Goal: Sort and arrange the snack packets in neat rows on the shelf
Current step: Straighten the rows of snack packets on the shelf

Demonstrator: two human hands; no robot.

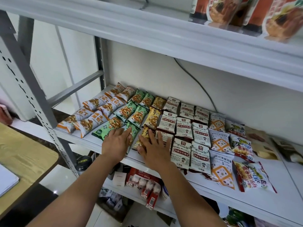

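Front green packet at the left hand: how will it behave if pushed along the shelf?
Green packet probably slides easily: glossy film on smooth shelf. Looks puffy and soft, so likely light and may skew or crumple.

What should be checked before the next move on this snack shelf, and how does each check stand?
1. Left hand flat on the front green packet: ok.
2. Right hand resting on the front yellow packet: ok.
3. Front yellow packet square with its column: cannot tell, the hand covers it.
4. Orange packets in even rows: ok.
5. Front panda packet straight: not ok, it lies askew.
6. Bare shelf at the front edge for sliding: ok.
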